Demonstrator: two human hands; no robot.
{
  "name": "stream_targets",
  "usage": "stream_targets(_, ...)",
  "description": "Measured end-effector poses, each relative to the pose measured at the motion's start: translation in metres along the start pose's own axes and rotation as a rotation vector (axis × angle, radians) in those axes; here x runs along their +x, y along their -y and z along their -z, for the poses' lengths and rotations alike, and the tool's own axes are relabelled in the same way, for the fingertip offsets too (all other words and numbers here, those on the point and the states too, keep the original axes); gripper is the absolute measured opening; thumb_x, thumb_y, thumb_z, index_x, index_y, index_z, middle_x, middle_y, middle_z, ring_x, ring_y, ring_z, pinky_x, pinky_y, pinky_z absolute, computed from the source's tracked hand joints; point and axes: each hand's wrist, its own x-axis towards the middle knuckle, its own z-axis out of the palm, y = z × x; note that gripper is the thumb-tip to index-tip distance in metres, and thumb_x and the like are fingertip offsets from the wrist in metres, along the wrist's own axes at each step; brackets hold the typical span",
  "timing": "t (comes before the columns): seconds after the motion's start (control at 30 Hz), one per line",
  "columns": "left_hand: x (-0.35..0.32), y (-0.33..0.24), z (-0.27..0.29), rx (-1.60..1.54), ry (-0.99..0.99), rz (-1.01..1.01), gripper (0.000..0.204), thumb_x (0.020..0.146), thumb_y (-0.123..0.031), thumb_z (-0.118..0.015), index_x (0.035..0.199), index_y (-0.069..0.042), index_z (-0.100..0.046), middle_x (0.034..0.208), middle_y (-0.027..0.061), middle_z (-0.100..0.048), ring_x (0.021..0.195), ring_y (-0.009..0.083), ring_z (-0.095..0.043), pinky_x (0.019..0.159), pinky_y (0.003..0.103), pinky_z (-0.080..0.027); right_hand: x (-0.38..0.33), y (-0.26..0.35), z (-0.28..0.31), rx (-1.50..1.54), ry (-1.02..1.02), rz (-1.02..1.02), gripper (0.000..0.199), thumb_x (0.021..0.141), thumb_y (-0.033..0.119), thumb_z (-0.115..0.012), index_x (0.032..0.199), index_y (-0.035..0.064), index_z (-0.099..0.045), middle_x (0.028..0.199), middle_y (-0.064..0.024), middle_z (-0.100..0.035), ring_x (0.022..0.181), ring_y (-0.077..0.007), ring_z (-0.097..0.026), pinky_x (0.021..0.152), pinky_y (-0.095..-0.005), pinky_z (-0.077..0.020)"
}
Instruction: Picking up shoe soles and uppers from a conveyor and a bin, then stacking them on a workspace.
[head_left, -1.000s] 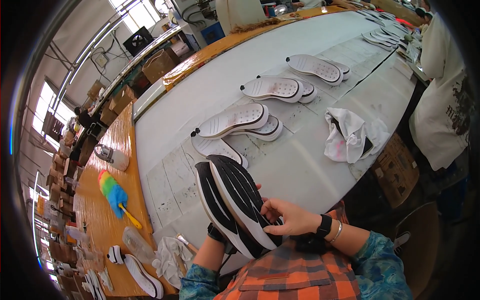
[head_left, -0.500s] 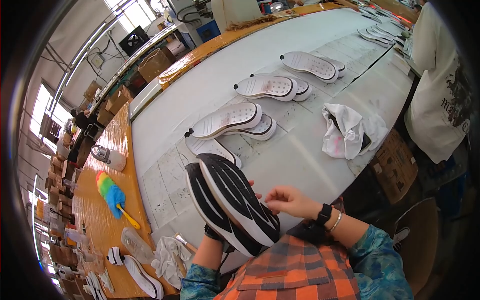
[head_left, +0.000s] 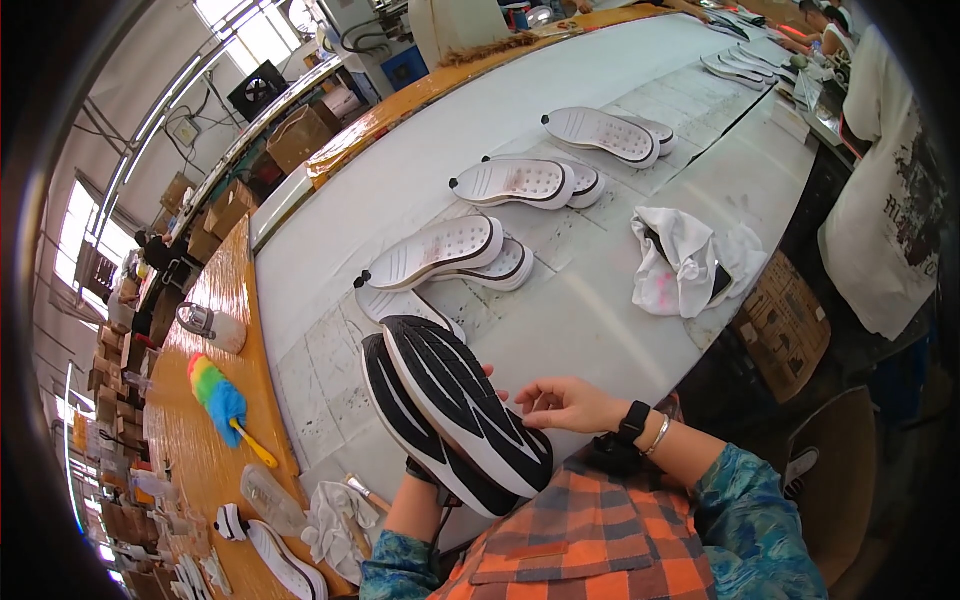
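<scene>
A pair of shoe soles (head_left: 462,400), black-patterned underneath with white sidewalls, is held together at a tilt in front of my body. My left hand (head_left: 490,371) supports them from behind; only its fingertips show past their far edge, and the palm is hidden. Close beside their right edge is my right hand (head_left: 568,404), its fingers loosely bent and somewhat apart. I see nothing in it, and whether it touches the sole I cannot tell. Just beyond, another white sole (head_left: 408,308) lies on the table, partly covered by the held pair.
More white soles (head_left: 530,184) lie in overlapping pairs along the white table (head_left: 600,300). A crumpled white cloth (head_left: 672,255) rests near its right edge. To the left are a rainbow duster (head_left: 218,392), a lidded container (head_left: 222,330) and a rag (head_left: 335,525). A person (head_left: 880,200) stands at right.
The view has shifted slightly. My right hand's fingers have loosened from a tighter curl beside the soles. My left hand keeps holding the pair at much the same tilt.
</scene>
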Motion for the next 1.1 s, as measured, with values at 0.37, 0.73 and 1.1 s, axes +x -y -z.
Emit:
stream_targets(0.37, -0.002, -0.001, -0.027, 0.11, 0.038, 0.112, 0.062, 0.083, -0.037, -0.048, 0.125, 0.006, -0.03, 0.101, 0.0245, -0.052, 0.094, 0.0324, -0.054, 0.072, 0.04, -0.053, 0.006, 0.023, 0.001, 0.019, 0.059, -0.234, 0.019, 0.081, 0.02, -0.059, 0.078, 0.0016, -0.057, 0.063, 0.0004, -0.054, 0.056, -0.0075, -0.052, 0.053, -0.0199, -0.0438)
stream_targets(0.73, 0.013, -0.004, -0.015, 0.056, 0.082, 0.025, 0.057, 0.084, -0.031, -0.051, 0.129, -0.005, -0.03, 0.122, 0.0105, -0.045, 0.108, 0.0272, -0.047, 0.086, 0.043, -0.045, -0.026, 0.043, -0.008, -0.395, -0.172, 0.177, 0.045, 0.074, 0.012, -0.065, 0.114, 0.0019, -0.047, 0.101, -0.0078, -0.05, 0.086, -0.0133, -0.051, 0.071, -0.0251, -0.0441)
stream_targets(1.1, 0.012, 0.005, -0.006, 0.086, 0.097, -0.018, 0.051, 0.087, -0.033, -0.043, 0.127, -0.003, -0.033, 0.12, 0.0104, -0.046, 0.104, 0.0228, -0.049, 0.089, 0.035, -0.042, -0.015, 0.056, -0.051, -0.819, -0.255, 0.244, 0.088, 0.055, 0.037, -0.078, 0.116, -0.0039, -0.03, 0.106, -0.019, -0.037, 0.097, -0.0302, -0.042, 0.084, -0.0339, -0.0387)
